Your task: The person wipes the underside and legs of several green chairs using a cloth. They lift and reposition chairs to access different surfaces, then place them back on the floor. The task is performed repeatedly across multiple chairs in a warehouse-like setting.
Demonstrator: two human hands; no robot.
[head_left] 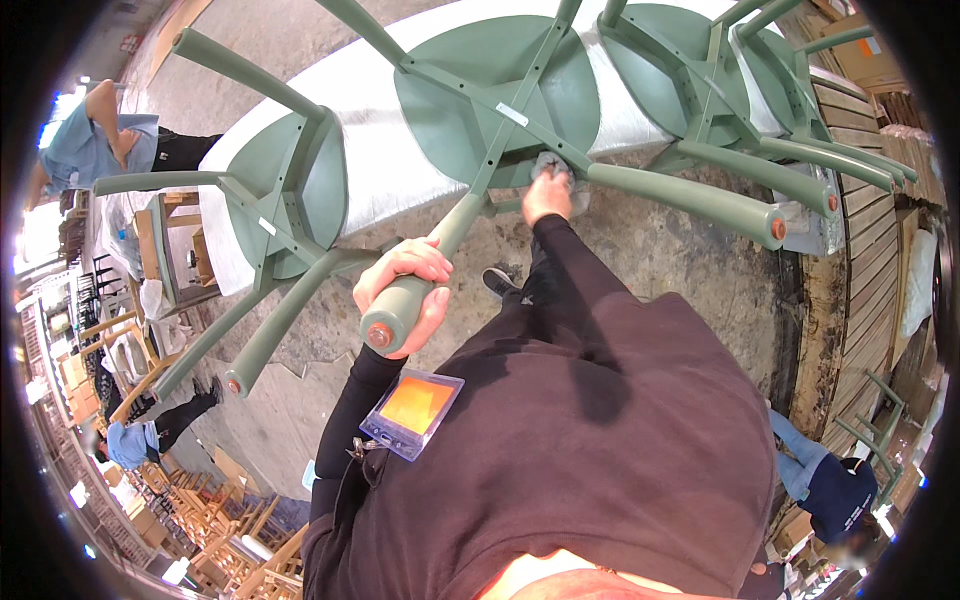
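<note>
A green chair (pixel 440 110) rests upside down in front of me, its round seat on a white-covered surface (pixel 385 160) and its legs pointing up and outward. My left hand (pixel 405 275) is wrapped round one of its near legs (pixel 462 222), close to the copper-coloured foot at the end. Further in, my right hand (pixel 548 198) presses a pale, crumpled cloth (pixel 551 165) against the underside, near where another leg (pixel 680 198) meets the frame. The fingers of my right hand are partly hidden by the cloth and the hand itself.
More upturned green chairs stand left (pixel 290 190) and right (pixel 670 80), legs jutting toward me. Wooden slats (pixel 870 290) run along the right. Other people are at left (pixel 100 140), lower left (pixel 135 440) and lower right (pixel 835 490). Wooden chair frames (pixel 215 520) crowd the lower left.
</note>
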